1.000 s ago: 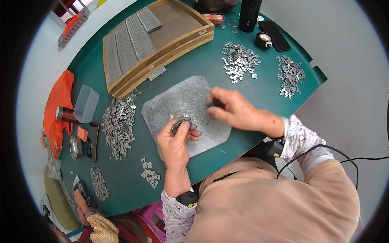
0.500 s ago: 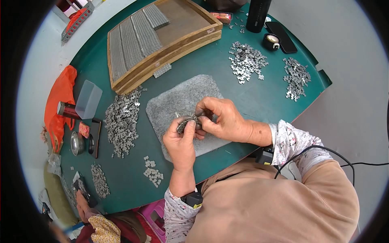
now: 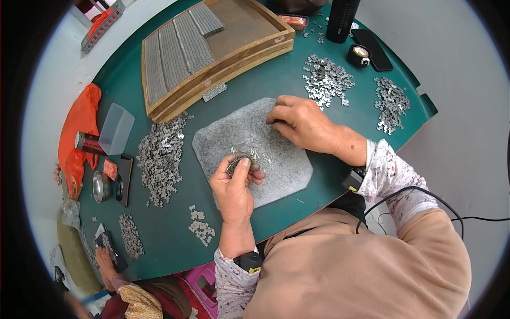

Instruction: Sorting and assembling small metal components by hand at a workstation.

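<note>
A small dark metal piece (image 3: pixel 232 168) is gripped between the thumb and curled fingers of my left hand (image 3: pixel 236 186), above the near part of a grey fabric mat (image 3: pixel 223 135). Much of that piece is hidden by the fingers. Thin silvery pins (image 3: pixel 260 155) lie scattered on the mat just beyond this hand. Over the mat's far right part, my right hand (image 3: pixel 305 122) is apart from the left, its fingers curled toward the thumb; whatever is in them is hidden. A heap of small silver metal plates (image 3: pixel 325 80) lies just beyond it.
Wooden trays (image 3: pixel 218 66) with rows of grey metal strips stand at the back. More metal plates (image 3: pixel 162 159) are heaped at left, others (image 3: pixel 392 103) at right. A black bottle (image 3: pixel 340 21) and phone (image 3: pixel 372 50) are far right. Another person's hand (image 3: pixel 106 261) is lower left.
My right hand has left the piece held by my left hand and moved away, up and to the right. The pins on the mat are now uncovered. My left hand keeps its grip.
</note>
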Action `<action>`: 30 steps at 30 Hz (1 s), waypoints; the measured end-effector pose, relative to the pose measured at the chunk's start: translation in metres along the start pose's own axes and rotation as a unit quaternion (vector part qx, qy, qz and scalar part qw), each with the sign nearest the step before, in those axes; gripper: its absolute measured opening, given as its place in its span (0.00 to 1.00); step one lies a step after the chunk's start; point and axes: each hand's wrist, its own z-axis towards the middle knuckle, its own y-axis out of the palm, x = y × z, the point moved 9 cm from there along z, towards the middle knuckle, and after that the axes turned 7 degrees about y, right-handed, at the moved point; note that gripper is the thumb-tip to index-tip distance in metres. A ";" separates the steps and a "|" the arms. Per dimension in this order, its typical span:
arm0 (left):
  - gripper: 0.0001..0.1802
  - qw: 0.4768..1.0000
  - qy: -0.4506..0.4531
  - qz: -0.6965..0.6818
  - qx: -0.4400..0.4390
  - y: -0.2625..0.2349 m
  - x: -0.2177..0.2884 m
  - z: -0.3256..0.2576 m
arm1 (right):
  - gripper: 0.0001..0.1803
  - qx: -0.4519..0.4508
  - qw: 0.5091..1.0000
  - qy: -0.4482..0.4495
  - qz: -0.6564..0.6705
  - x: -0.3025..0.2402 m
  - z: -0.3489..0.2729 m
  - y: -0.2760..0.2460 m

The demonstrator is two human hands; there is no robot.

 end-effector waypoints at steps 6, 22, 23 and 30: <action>0.07 0.999 -0.040 0.003 -0.009 0.005 -0.005 0.001 | 0.05 -0.095 0.977 -0.105 -0.161 -0.009 0.001 0.037; 0.05 0.998 0.017 0.054 -0.037 0.011 0.001 -0.001 | 0.06 -0.061 0.964 0.080 0.244 -0.012 -0.009 0.024; 0.05 0.998 0.016 0.054 -0.038 0.012 0.000 -0.002 | 0.06 -0.084 0.932 0.129 0.329 -0.007 -0.012 0.032; 0.06 0.995 0.048 0.069 -0.052 0.018 0.005 -0.002 | 0.06 -0.128 0.918 0.131 0.351 -0.012 -0.020 0.044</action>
